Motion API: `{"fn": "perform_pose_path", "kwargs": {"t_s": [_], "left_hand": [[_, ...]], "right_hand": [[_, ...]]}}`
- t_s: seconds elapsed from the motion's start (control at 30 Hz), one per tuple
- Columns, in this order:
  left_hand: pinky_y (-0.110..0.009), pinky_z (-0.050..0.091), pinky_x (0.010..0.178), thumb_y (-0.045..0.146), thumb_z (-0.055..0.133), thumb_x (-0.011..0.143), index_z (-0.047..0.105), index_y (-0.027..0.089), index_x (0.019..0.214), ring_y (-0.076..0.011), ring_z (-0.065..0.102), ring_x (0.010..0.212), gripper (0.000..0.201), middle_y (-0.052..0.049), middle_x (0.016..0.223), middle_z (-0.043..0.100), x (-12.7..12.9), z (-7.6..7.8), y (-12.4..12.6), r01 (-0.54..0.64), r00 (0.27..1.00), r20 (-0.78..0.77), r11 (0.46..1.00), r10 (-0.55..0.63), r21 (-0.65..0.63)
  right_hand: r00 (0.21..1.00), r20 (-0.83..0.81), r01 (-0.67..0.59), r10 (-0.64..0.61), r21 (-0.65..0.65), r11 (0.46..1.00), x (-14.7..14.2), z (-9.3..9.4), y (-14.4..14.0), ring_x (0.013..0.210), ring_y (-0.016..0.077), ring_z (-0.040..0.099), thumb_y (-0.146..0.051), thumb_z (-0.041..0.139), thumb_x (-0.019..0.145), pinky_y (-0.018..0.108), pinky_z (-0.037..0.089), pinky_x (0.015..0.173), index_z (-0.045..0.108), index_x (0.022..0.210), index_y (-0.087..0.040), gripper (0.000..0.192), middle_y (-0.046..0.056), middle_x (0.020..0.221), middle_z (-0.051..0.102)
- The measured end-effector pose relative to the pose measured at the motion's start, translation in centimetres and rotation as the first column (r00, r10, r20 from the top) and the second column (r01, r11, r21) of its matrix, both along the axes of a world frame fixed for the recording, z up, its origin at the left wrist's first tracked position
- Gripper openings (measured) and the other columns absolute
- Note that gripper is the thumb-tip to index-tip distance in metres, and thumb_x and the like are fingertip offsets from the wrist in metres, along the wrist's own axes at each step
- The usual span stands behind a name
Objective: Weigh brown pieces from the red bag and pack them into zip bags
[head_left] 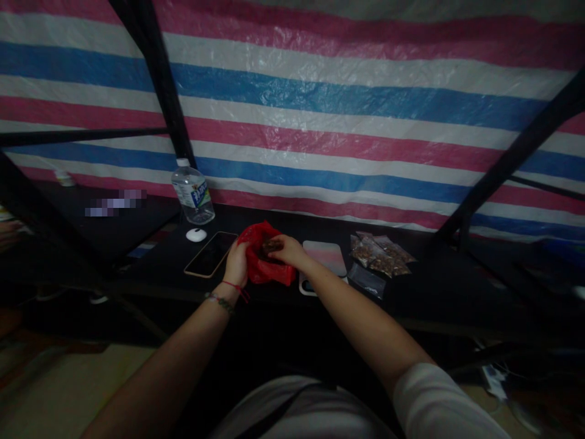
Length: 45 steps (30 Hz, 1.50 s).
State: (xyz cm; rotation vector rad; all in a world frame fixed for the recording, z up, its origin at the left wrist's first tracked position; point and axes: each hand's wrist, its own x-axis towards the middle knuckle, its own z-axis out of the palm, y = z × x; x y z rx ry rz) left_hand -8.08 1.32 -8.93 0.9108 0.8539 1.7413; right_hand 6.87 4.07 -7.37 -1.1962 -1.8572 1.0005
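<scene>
A red plastic bag (260,268) stands open on the black table in front of me. My left hand (236,262) grips its left rim, with a red cord and a beaded bracelet on the wrist. My right hand (290,251) reaches into the bag's mouth, fingers closed around small brown dried pieces (273,246); its fingertips are partly hidden. Just right of the bag, partly behind my right forearm, lies a small flat scale (326,256). Beyond it are several clear bags filled with brown pieces (381,256) and a flat clear bag (367,280).
A smartphone (211,255), a white rounded object (196,235) and a clear plastic bottle (194,194) stand or lie to the left. Black metal posts (159,79) frame the table. Behind it hangs a striped plastic sheet (320,110). Another person's hand (11,235) shows at the far left.
</scene>
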Motion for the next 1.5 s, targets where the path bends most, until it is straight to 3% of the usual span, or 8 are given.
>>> {"fn": "perform_pose_path", "kwargs": {"t_s": [0.3, 0.5, 0.6, 0.77, 0.93, 1.03, 1.1, 1.5], "left_hand": [[-0.039, 0.043, 0.098, 0.028, 0.057, 0.077, 0.050, 0.019, 0.124, -0.0218, 0.058, 0.109, 0.049, -0.009, 0.121, 0.059, -0.4, 0.3, -0.1, -0.123, 0.976, -0.177, 0.992, 0.125, 0.022], [-0.036, 0.038, 0.104, 0.025, 0.056, 0.078, 0.045, 0.019, 0.130, -0.0221, 0.047, 0.122, 0.053, -0.010, 0.133, 0.049, -1.1, 1.6, -0.7, -0.311, 0.859, -0.380, 0.939, 0.343, 0.146], [-0.037, 0.039, 0.102, 0.021, 0.056, 0.076, 0.051, 0.019, 0.124, -0.0212, 0.051, 0.116, 0.048, -0.008, 0.127, 0.053, -1.7, 3.1, -1.7, -0.360, 0.690, -0.531, 0.870, 0.491, 0.336], [-0.030, 0.048, 0.088, 0.017, 0.042, 0.080, 0.067, 0.019, 0.087, -0.0169, 0.062, 0.091, 0.027, -0.003, 0.094, 0.067, -1.0, 7.3, -3.8, -0.056, 0.465, -0.785, 0.899, 0.409, 0.435], [-0.027, 0.046, 0.088, 0.012, 0.040, 0.075, 0.071, 0.019, 0.095, -0.0172, 0.063, 0.092, 0.037, -0.003, 0.099, 0.071, 1.3, 9.8, -3.4, 0.274, -0.073, -0.997, 0.962, 0.038, 0.017], [-0.024, 0.047, 0.078, 0.009, 0.043, 0.069, 0.073, 0.020, 0.085, -0.0171, 0.065, 0.082, 0.035, -0.003, 0.089, 0.073, 1.2, 9.5, -2.7, 0.333, -0.405, -0.891, 0.874, -0.206, -0.354], [-0.024, 0.047, 0.071, 0.008, 0.044, 0.066, 0.073, 0.019, 0.080, -0.0167, 0.065, 0.075, 0.034, -0.003, 0.083, 0.073, 0.6, 9.2, -2.2, 0.309, -0.501, -0.816, 0.821, -0.288, -0.480], [-0.036, 0.047, 0.082, 0.032, 0.060, 0.071, 0.070, 0.010, 0.096, -0.0302, 0.064, 0.092, 0.035, -0.019, 0.099, 0.069, 3.0, 8.3, 4.6, 0.047, -0.473, -0.827, 0.929, -0.304, -0.368]], "right_hand": [[0.985, 0.046, 0.163, -0.166, 0.066, 0.984, 1.6, 1.6, -1.2, 0.084, 0.0171, 0.066, -0.015, 0.075, 0.060, 0.030, 0.051, 0.079, 0.065, 0.097, -0.018, 0.039, 0.003, 0.094, 0.070], [0.955, 0.111, 0.259, -0.276, 0.146, 0.955, 7.1, 2.6, -2.1, 0.088, 0.0175, 0.064, -0.025, 0.074, 0.063, 0.030, 0.048, 0.081, 0.066, 0.098, -0.018, 0.037, 0.004, 0.097, 0.069], [0.874, 0.236, 0.372, -0.424, 0.234, 0.898, 11.1, 2.2, -2.7, 0.093, 0.0211, 0.063, -0.031, 0.074, 0.063, 0.033, 0.046, 0.086, 0.068, 0.096, -0.019, 0.036, 0.006, 0.098, 0.069], [0.747, 0.388, 0.431, -0.539, 0.334, 0.838, 15.5, 0.6, -3.1, 0.099, 0.0267, 0.061, -0.039, 0.073, 0.064, 0.039, 0.043, 0.091, 0.070, 0.091, -0.019, 0.034, 0.009, 0.098, 0.069], [0.746, 0.392, 0.433, -0.539, 0.329, 0.839, 16.1, 0.5, -3.5, 0.109, 0.0283, 0.055, -0.038, 0.073, 0.062, 0.042, 0.038, 0.097, 0.065, 0.106, -0.017, 0.050, 0.013, 0.110, 0.064], [0.771, 0.299, 0.465, -0.562, 0.339, 0.818, 16.8, 1.1, -4.1, 0.118, 0.0294, 0.048, -0.039, 0.074, 0.060, 0.044, 0.035, 0.100, 0.056, 0.122, -0.015, 0.069, 0.015, 0.123, 0.057], [0.781, 0.201, 0.507, -0.591, 0.348, 0.788, 17.7, 1.8, -4.5, 0.120, 0.0288, 0.047, -0.040, 0.071, 0.062, 0.045, 0.034, 0.102, 0.054, 0.123, -0.016, 0.068, 0.015, 0.126, 0.054], [0.775, -0.061, 0.605, -0.629, 0.362, 0.710, 20.2, 6.9, -7.8, 0.116, 0.0270, 0.050, -0.040, 0.064, 0.068, 0.045, 0.036, 0.101, 0.057, 0.118, -0.018, 0.055, 0.013, 0.122, 0.056]]}}
